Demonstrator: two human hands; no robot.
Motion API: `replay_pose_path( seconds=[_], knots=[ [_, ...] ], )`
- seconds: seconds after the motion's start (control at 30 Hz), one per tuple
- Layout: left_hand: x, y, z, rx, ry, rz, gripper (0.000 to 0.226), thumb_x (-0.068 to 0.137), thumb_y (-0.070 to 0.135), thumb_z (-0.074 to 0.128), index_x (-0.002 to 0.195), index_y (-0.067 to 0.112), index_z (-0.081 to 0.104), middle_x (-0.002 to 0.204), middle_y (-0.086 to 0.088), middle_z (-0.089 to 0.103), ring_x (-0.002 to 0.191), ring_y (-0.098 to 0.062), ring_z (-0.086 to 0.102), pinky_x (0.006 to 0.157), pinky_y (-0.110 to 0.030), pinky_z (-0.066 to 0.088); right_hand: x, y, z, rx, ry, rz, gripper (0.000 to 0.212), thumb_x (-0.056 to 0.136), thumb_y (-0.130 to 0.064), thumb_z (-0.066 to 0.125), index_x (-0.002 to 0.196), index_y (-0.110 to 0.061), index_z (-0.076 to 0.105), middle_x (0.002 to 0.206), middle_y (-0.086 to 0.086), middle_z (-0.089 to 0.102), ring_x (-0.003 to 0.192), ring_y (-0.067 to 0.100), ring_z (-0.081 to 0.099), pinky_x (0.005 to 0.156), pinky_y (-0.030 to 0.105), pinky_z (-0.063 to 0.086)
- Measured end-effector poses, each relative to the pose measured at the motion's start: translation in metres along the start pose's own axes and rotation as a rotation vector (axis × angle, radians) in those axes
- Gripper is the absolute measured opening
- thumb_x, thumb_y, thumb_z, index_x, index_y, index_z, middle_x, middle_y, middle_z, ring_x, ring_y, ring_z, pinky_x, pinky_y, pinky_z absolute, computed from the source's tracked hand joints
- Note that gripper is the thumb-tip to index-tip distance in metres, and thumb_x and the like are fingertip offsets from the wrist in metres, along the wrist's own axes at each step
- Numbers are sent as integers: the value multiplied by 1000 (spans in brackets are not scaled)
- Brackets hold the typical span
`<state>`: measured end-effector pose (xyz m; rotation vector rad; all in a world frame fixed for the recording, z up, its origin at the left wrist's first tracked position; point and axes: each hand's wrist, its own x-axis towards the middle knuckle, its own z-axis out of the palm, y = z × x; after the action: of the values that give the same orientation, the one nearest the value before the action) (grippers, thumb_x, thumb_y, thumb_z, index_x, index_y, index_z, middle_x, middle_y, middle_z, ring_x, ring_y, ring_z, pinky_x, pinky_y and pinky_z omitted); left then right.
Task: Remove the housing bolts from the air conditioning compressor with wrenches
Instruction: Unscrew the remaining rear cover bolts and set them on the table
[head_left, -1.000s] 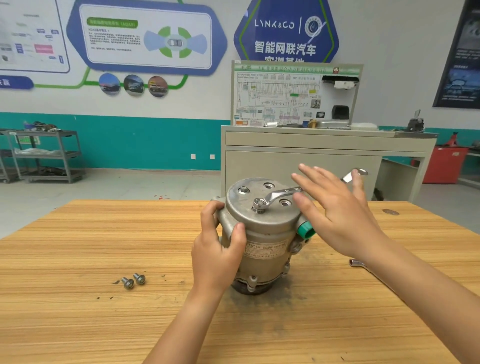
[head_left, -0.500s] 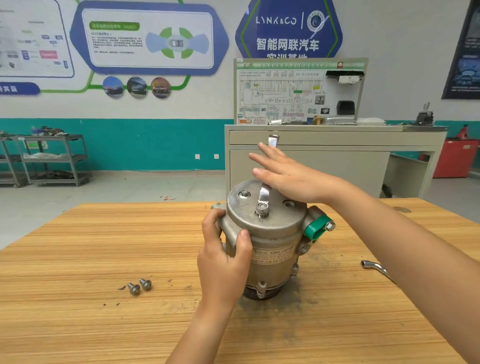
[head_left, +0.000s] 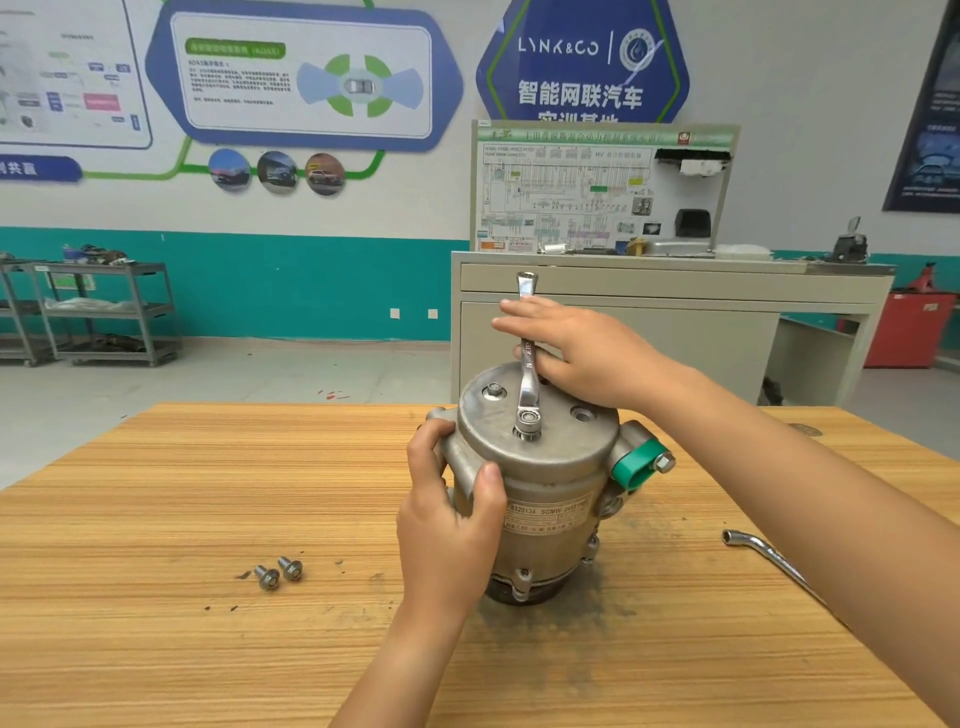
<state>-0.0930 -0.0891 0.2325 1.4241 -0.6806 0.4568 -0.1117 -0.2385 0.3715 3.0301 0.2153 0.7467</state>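
Wooden table (head_left: 156, 519): near edge and both sides cut off by the frame. Compressor (head_left: 550, 483) stands upright on it, end plate up; its near-left flank is hidden under the gripping hand. Left hand (head_left: 447, 525): fingers and thumb curl round the compressor's side lug, clamping it; the fingertips are out of sight behind the lug. Right hand (head_left: 587, 353): above and beyond the left grip, its fingers lie straight and together, flat across the shank of the wrench (head_left: 527, 384). A fleshy part shows behind the shank, thumb or lower finger, not resolvable. The wrench's ring end sits on a bolt on the end plate, just above the left grip, and the bolt head is mostly covered by the ring; the free end sticks out past the right fingers. Second wrench (head_left: 763, 553): on the table, well to the right of both grips, far end hidden behind the right forearm. Green cap (head_left: 636, 465): on the port, on the side opposite the left grip. Seated bolt (head_left: 493, 389): just left of the shank. Two loose bolts (head_left: 280, 571): on the table, left of the left grip, touching or nearly so. Label text is partly legible only.
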Motion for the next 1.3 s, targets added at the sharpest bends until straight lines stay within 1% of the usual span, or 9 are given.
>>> replay_pose_path(
  seconds=[0.2,0.43,0.57,0.63,0.77,0.87,1.0,1.13,1.3],
  knots=[
    [-1,4,0,5,-14,9,37,71,54,45,103,67,33,97,34,58,79,5,59,62,-32,53,8,-6,8,-312,56,-51,46,100,-26,31,145,-18,24,152,-4,21,139,11,17,110,26,13],
    [-3,4,3,7,-42,11,42,73,56,41,114,52,34,115,-3,55,100,-23,57,81,-40,48,6,-9,11,-274,168,-60,44,100,-24,34,142,-13,32,146,2,35,135,16,30,106,29,20],
    [-3,5,6,-8,-70,25,49,75,55,41,122,44,34,128,14,42,121,1,42,96,-17,38,-2,-12,11,-138,412,74,36,98,-23,38,129,-7,47,95,16,65,91,35,58,63,36,32],
    [-2,6,9,-23,-81,23,48,75,55,41,122,46,33,127,23,38,119,14,37,91,-2,30,-9,-11,7,-87,498,94,33,98,-21,39,125,-5,49,85,17,65,79,38,58,59,35,31],
    [-4,7,18,-101,-54,3,48,75,53,40,122,45,35,130,22,39,124,7,37,99,-13,31,-37,-14,-12,5,611,64,39,93,-16,42,128,0,50,69,16,60,59,37,57,53,36,41],
    [-9,9,24,-134,-49,6,49,76,51,41,123,43,33,130,32,37,124,3,39,100,-19,34,-64,-19,-22,-28,508,72,39,91,-18,44,127,-7,52,56,7,51,50,35,53,50,35,38],
    [-15,10,29,-132,-28,47,47,76,48,45,121,40,32,116,54,32,113,20,38,96,-24,34,-99,-28,-25,-125,264,150,40,94,-29,40,134,-30,45,76,4,66,70,34,59,56,34,39],
    [-17,13,29,-180,-8,59,47,77,44,48,121,36,33,113,56,33,110,24,39,82,3,32,-125,-33,-26,-170,198,209,46,91,-41,24,135,-46,33,79,-8,63,75,24,60,56,32,42],
    [-14,9,22,-234,12,27,47,76,46,45,121,37,35,111,54,38,109,22,43,78,2,36,-140,-37,-27,-249,156,276,43,94,-41,22,136,-49,20,82,-12,60,78,17,58,58,31,46]
  ],
)
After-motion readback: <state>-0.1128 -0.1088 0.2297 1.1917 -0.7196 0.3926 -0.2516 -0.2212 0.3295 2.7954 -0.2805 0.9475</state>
